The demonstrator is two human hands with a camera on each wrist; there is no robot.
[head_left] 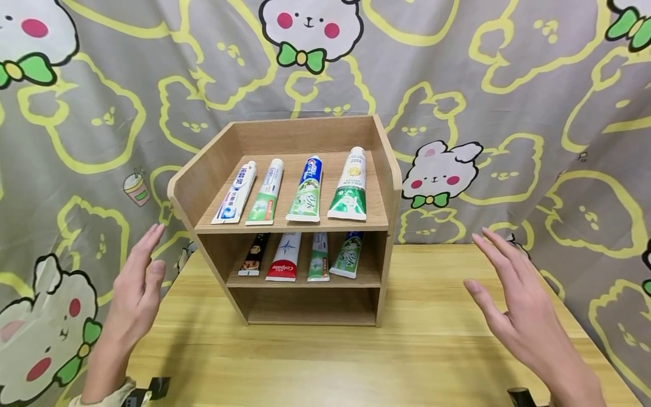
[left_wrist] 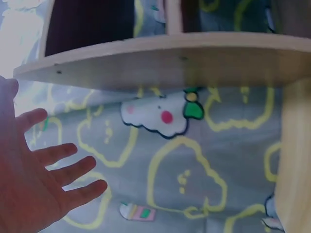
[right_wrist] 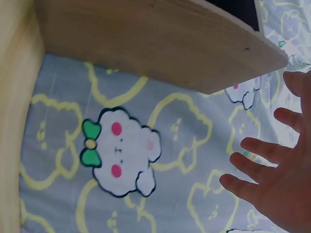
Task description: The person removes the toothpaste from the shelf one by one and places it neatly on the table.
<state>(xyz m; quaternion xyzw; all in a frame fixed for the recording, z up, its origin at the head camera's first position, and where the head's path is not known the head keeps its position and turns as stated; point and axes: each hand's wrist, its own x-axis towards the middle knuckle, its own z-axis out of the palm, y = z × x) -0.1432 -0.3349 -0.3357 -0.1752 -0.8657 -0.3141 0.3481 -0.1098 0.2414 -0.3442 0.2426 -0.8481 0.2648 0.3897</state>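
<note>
Toothpaste tubes point(head_left: 305, 198) lie in the shelf point(head_left: 208, 175), far on the table point(head_left: 305, 367); left hand point(head_left: 133, 291) and right hand point(head_left: 524, 302) flank it with open room, fingers point(head_left: 141, 249) extended, grasping nothing. Left wrist: curtain point(left_wrist: 146, 170) between fingers and shelf edge. Right wrist: likewise.

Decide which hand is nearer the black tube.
Left. The left hand is left of the black tube; the right hand is farther off, right of the wooden shelf.
</note>
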